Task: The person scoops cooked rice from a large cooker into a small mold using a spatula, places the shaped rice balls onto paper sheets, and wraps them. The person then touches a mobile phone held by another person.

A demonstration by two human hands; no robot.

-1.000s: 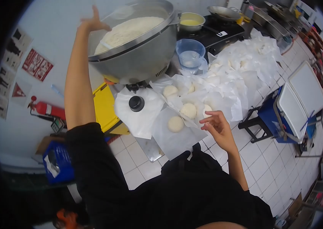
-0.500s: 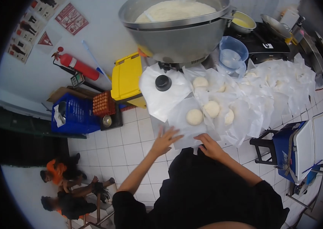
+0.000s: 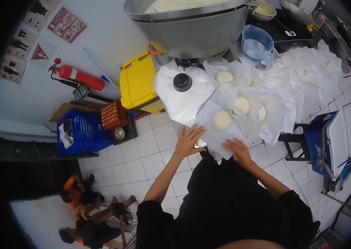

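Observation:
A round dough ball [image 3: 222, 120] rests on a translucent paper sheet [image 3: 210, 135] at the near edge of the work surface. My right hand [image 3: 240, 152] has its fingers on the sheet's near right edge, apparently gripping it; the thumb is partly hard to make out. To the left, my left hand [image 3: 188, 142] lies with fingers spread at the sheet's left side, over a shiny bit of surface. Another dough ball [image 3: 241, 105] sits close by on its own paper. Beyond the left hand is a stack of white sheets [image 3: 179, 101] weighted by a black round object [image 3: 182, 82].
A large metal bowl [image 3: 188, 35] of dough stands at the back. Beside it are a blue measuring jug [image 3: 257, 45] and several papered dough pieces. A yellow bin [image 3: 138, 85] and blue crate [image 3: 86, 133] stand left, a cooler [image 3: 329, 141] right. Two people sit lower left.
The near sheet with its dough ball has shifted slightly towards me, with my right hand at its edge. My left hand has come down by the sheet's left side. The view has tilted.

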